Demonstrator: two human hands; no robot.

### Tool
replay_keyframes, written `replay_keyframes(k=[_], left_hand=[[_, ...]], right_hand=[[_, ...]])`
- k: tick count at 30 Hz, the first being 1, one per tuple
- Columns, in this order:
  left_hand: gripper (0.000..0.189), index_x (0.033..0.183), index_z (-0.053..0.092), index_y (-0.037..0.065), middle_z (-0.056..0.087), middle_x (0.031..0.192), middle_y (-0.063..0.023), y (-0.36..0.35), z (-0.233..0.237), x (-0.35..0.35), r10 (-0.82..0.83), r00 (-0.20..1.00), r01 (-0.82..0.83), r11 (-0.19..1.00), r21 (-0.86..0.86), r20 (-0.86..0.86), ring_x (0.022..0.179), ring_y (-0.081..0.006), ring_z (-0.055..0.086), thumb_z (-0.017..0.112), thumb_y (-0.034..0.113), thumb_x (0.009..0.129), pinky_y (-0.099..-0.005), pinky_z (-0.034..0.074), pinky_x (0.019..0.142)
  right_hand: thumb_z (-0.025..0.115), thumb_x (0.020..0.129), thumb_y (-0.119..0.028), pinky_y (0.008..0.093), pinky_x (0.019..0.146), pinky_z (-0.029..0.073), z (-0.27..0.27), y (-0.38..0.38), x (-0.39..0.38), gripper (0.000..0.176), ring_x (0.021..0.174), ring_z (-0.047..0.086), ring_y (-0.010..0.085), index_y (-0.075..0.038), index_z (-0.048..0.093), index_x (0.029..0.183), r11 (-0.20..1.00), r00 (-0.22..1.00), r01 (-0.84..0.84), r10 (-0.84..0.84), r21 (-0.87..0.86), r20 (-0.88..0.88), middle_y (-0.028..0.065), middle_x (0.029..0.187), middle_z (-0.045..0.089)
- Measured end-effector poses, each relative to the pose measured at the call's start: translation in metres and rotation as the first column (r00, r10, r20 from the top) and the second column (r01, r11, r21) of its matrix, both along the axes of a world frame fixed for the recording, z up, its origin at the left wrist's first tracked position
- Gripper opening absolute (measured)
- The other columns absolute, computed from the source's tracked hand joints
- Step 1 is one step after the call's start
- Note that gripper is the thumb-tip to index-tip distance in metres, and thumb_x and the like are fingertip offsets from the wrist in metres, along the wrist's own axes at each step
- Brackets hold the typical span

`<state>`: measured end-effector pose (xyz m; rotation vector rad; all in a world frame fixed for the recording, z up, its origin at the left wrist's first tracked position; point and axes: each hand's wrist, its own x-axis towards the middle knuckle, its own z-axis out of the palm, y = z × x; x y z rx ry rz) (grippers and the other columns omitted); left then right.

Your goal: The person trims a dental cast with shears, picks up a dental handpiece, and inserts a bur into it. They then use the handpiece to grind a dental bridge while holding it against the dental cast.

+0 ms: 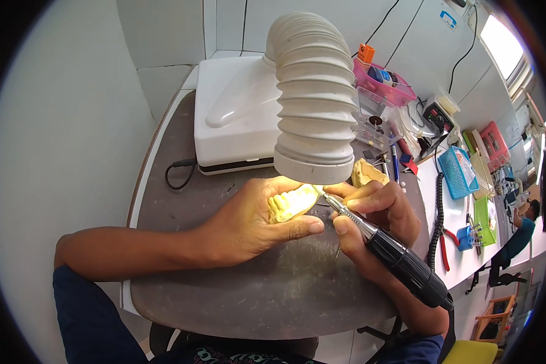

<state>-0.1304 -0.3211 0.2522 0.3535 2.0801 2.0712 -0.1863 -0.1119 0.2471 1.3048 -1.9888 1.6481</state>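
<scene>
In the head view, a pale yellow, tooth-shaped dental cast (pixel 293 204) is grasped between the thumb and fingers of the left hand (pixel 242 219), its toothed surface left exposed, probably for access. A black-and-silver, pen-shaped rotary handpiece (pixel 400 261) is gripped near its slim front by the right hand (pixel 389 212), presumably for fine control; its tip is angled to the cast's edge, though contact cannot be told. Both are lit below the mouth of a white, ribbed hose (pixel 315 103), apparently so placed for dust to be caught.
</scene>
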Motion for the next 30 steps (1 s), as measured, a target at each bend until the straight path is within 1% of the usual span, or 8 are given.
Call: replay_keyframes(k=[12, 15, 17, 19, 21, 28, 29, 30], left_hand=[[0.045, 0.113, 0.061, -0.007, 0.064, 0.095, -0.0029, 0.002, 0.000, 0.001, 0.008, 1.000, -0.008, 1.000, 0.024, -0.012, 0.084, -0.0061, 0.053, 0.076, 0.028, 0.088, -0.0241, 0.047, 0.073], [0.045, 0.116, 0.059, -0.007, 0.063, 0.095, -0.0031, 0.000, 0.008, 0.002, 0.000, 1.000, 0.001, 1.000, -0.013, 0.021, 0.082, -0.0066, 0.053, 0.075, 0.025, 0.089, -0.0245, 0.047, 0.073], [0.046, 0.120, 0.056, -0.007, 0.063, 0.094, -0.0032, -0.002, 0.009, 0.003, -0.016, 0.998, 0.018, 0.999, -0.031, 0.055, 0.080, -0.0070, 0.053, 0.073, 0.023, 0.090, -0.0249, 0.047, 0.072], [0.028, 0.112, 0.057, 0.002, 0.058, 0.091, 0.0013, -0.005, 0.005, 0.004, -0.067, 0.998, 0.067, 0.997, -0.047, 0.006, 0.082, -0.0060, 0.051, 0.066, 0.023, 0.094, -0.0245, 0.045, 0.073], [0.028, 0.112, 0.056, 0.003, 0.057, 0.091, 0.0011, -0.003, -0.001, 0.002, -0.030, 0.999, 0.030, 0.999, -0.018, -0.013, 0.081, -0.0059, 0.051, 0.064, 0.023, 0.095, -0.0247, 0.045, 0.072], [0.034, 0.118, 0.049, 0.003, 0.056, 0.098, -0.0007, -0.003, 0.001, 0.003, -0.042, 0.999, 0.041, 0.999, 0.035, 0.025, 0.085, -0.0064, 0.051, 0.061, 0.026, 0.096, -0.0246, 0.046, 0.075], [0.034, 0.118, 0.049, 0.003, 0.056, 0.098, -0.0007, -0.003, 0.001, 0.003, -0.041, 0.999, 0.040, 0.999, 0.035, 0.025, 0.085, -0.0064, 0.051, 0.061, 0.026, 0.096, -0.0246, 0.046, 0.075], [0.043, 0.129, 0.043, 0.000, 0.055, 0.102, -0.0028, -0.003, -0.001, 0.002, -0.049, 0.999, 0.049, 0.998, 0.026, -0.002, 0.086, -0.0068, 0.051, 0.061, 0.022, 0.096, -0.0251, 0.046, 0.075]], right_hand=[[0.078, 0.076, -0.002, 0.0228, 0.063, 0.049, 0.001, -0.001, 0.003, 0.028, 0.072, 0.062, 0.0093, 0.000, 0.055, 0.092, 0.999, 0.994, 0.030, -0.027, -0.030, 0.105, 0.0110, 0.081, 0.065], [0.078, 0.075, -0.001, 0.0265, 0.069, 0.054, 0.003, -0.001, 0.002, 0.028, 0.074, 0.066, 0.0131, 0.000, 0.055, 0.091, 1.000, 0.994, 0.004, -0.002, -0.025, 0.110, 0.0117, 0.080, 0.065], [0.079, 0.074, -0.003, 0.0355, 0.081, 0.058, 0.003, -0.003, 0.000, 0.028, 0.080, 0.071, 0.0219, 0.001, 0.056, 0.089, 0.999, 0.996, 0.041, -0.042, -0.009, -0.083, 0.0137, 0.080, 0.066], [0.080, 0.074, -0.004, 0.0403, 0.086, 0.057, 0.004, -0.001, -0.001, 0.028, 0.082, 0.072, 0.0258, 0.001, 0.057, 0.088, 0.999, 0.988, 0.032, -0.031, 0.008, -0.152, 0.0147, 0.079, 0.066], [0.082, 0.073, -0.007, 0.0477, 0.092, 0.055, 0.004, 0.000, -0.003, 0.029, 0.086, 0.073, 0.0324, 0.002, 0.058, 0.088, 1.000, 0.976, 0.022, -0.018, 0.013, -0.217, 0.0170, 0.079, 0.067], [0.083, 0.071, -0.008, 0.0500, 0.093, 0.054, 0.003, -0.001, -0.003, 0.029, 0.090, 0.073, 0.0330, 0.002, 0.060, 0.086, 0.997, 0.988, 0.048, -0.039, 0.057, -0.148, 0.0166, 0.080, 0.068], [0.083, 0.072, -0.008, 0.0500, 0.093, 0.054, 0.003, -0.002, -0.004, 0.028, 0.091, 0.073, 0.0331, 0.002, 0.061, 0.086, 0.998, 0.984, -0.025, 0.035, 0.058, -0.172, 0.0162, 0.080, 0.068], [0.083, 0.072, -0.007, 0.0499, 0.093, 0.054, 0.004, -0.004, -0.004, 0.028, 0.091, 0.073, 0.0331, 0.002, 0.061, 0.085, 0.993, 0.974, -0.098, 0.108, 0.059, -0.197, 0.0158, 0.080, 0.068]])
